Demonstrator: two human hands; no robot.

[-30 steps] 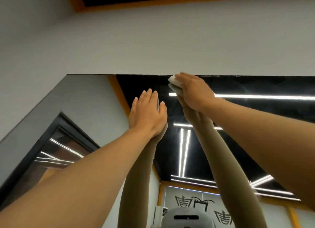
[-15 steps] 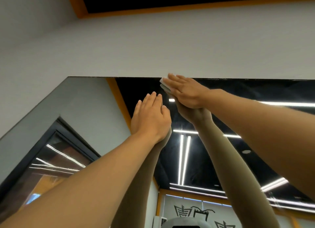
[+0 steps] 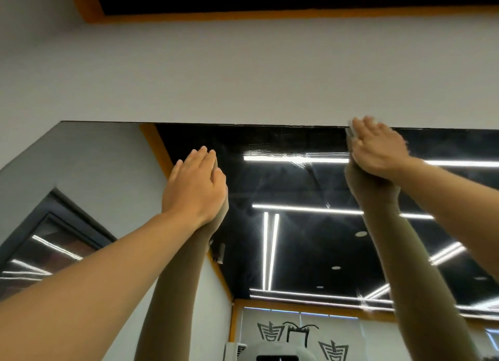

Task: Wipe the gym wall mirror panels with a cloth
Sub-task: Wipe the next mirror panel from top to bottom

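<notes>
dim, even | strip-light glare on mirror [image 3: 297,198] | right hand [image 3: 378,150] motion-blurred | wide-angle distortion

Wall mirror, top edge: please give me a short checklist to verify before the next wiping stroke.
1. White cloth under the flat right hand: ok, only its edge shows.
2. Cloth reaches the top edge of the dark wall mirror: ok.
3. Left hand flat on the glass as support: ok.
4. Glass already wiped is clean: not ok, streaks remain between the hands.
5. Cloth still clean enough: cannot tell.
</notes>
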